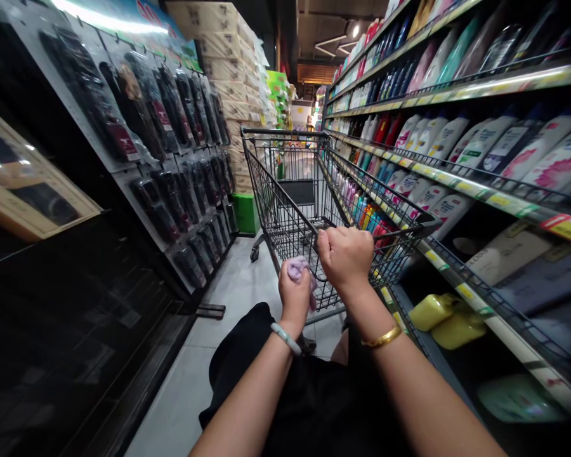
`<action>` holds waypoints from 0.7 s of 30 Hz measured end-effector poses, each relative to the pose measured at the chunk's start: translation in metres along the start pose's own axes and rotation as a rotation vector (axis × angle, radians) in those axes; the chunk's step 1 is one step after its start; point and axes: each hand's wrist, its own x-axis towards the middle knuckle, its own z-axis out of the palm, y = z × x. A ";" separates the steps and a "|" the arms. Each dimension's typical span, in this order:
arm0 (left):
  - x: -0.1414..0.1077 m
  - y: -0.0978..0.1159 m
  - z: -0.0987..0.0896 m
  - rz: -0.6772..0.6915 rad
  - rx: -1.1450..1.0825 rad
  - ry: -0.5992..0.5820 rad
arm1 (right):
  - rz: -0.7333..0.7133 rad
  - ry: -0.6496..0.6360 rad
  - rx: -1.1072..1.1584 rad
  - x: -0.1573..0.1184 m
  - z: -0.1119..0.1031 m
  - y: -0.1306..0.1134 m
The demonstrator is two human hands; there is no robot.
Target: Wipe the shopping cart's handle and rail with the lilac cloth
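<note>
A dark wire shopping cart (297,192) stands right in front of me, its basket looking bare inside. My right hand (347,257), with a gold bangle at the wrist, is closed round the cart's near rim. Lower and to the left, my left hand (293,297) is closed on a crumpled pale purple cloth (297,270). Part of that cloth hangs down beside the cart's wires. A pale green bangle (285,339) circles my left wrist. Whether the left hand touches the cart I cannot tell.
Along the right run shelves (485,184) of shampoo bottles (480,149), close to the cart's side. Packaged dark goods hang on a rack (171,247) at left. Stacked wrapped cartons (233,70) and a green box (245,213) stand beyond it. Grey floor tiles (240,266) lie between.
</note>
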 end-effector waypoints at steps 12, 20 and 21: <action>-0.003 -0.028 -0.005 -0.093 0.081 0.043 | -0.013 0.001 -0.020 -0.002 0.003 -0.002; 0.025 -0.007 0.000 -0.070 0.062 0.032 | -0.016 0.013 -0.030 -0.002 0.004 -0.006; 0.031 -0.005 0.001 -0.025 0.082 0.025 | -0.013 0.013 -0.031 -0.002 0.004 -0.007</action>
